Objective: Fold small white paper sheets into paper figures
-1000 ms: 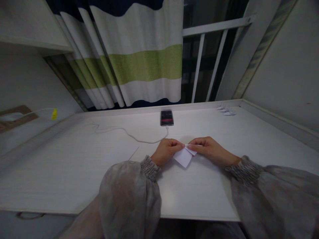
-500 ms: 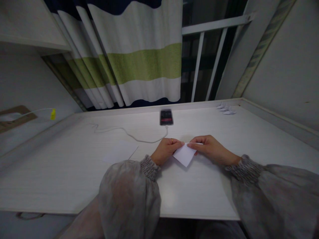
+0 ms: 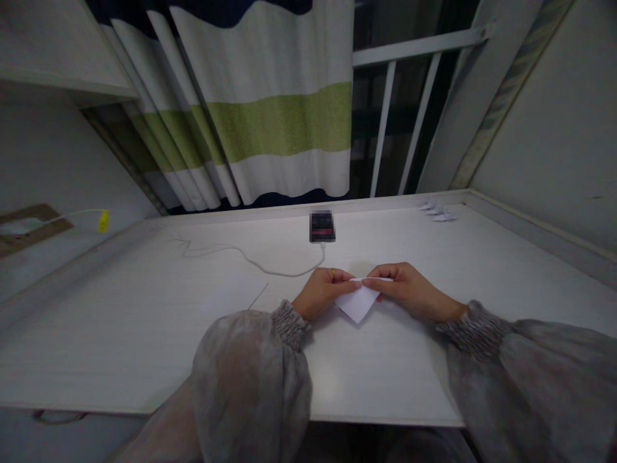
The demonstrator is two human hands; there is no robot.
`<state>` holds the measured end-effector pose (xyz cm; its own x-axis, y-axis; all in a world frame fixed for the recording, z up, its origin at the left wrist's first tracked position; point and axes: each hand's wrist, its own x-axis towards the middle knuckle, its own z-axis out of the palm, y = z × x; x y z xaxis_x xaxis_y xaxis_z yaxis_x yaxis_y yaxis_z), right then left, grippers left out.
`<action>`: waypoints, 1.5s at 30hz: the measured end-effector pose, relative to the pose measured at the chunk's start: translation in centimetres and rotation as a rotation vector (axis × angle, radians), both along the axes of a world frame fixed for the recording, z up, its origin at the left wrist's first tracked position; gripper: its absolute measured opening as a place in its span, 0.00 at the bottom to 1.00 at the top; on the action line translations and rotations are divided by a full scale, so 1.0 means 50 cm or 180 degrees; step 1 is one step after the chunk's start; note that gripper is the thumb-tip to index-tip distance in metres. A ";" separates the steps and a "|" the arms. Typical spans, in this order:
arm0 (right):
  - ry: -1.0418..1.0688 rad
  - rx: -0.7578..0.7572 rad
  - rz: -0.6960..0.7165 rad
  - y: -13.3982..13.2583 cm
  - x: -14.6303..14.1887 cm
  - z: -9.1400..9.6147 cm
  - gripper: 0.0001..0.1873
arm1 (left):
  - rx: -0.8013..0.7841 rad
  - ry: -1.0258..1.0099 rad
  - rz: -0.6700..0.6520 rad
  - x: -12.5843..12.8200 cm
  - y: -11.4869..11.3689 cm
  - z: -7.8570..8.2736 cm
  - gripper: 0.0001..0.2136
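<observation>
Between my two hands is a small folded sheet of white paper [image 3: 357, 307], one corner pointing down toward me. My left hand [image 3: 322, 292] pinches its upper left part, thumb lying on top near the middle of the upper edge. From the other side, my right hand [image 3: 402, 289] grips the upper right part between thumb and fingers. The two thumb tips are close together. Fingers behind the paper are partly hidden. Left of my left forearm, another white sheet [image 3: 234, 292] lies flat on the white desk [image 3: 120, 347].
A dark device [image 3: 322, 226], blurred out, sits near the desk's back edge with a white cable [image 3: 270, 273] running left. Several small folded paper pieces [image 3: 438, 212] stand at the back right corner. A striped curtain [image 3: 284, 122] hangs behind the desk.
My left thumb has slid slightly right along the paper's upper edge. The paper's lower corner has shifted a little left. My right hand has hardly moved.
</observation>
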<state>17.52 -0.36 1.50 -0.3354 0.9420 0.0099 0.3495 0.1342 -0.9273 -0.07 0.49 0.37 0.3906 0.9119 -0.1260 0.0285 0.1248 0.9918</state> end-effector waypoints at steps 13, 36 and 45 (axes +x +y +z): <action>-0.0068 0.0011 0.0159 -0.003 0.000 0.006 0.16 | 0.0089 -0.0084 -0.0244 -0.002 0.005 -0.004 0.15; 0.0692 0.0120 -0.0408 0.000 0.004 0.000 0.16 | 0.0562 -0.0305 0.0240 -0.001 0.005 0.000 0.11; 0.0845 -0.0012 -0.0282 0.002 0.009 -0.002 0.13 | 0.0396 -0.0409 0.0250 -0.003 0.008 -0.003 0.10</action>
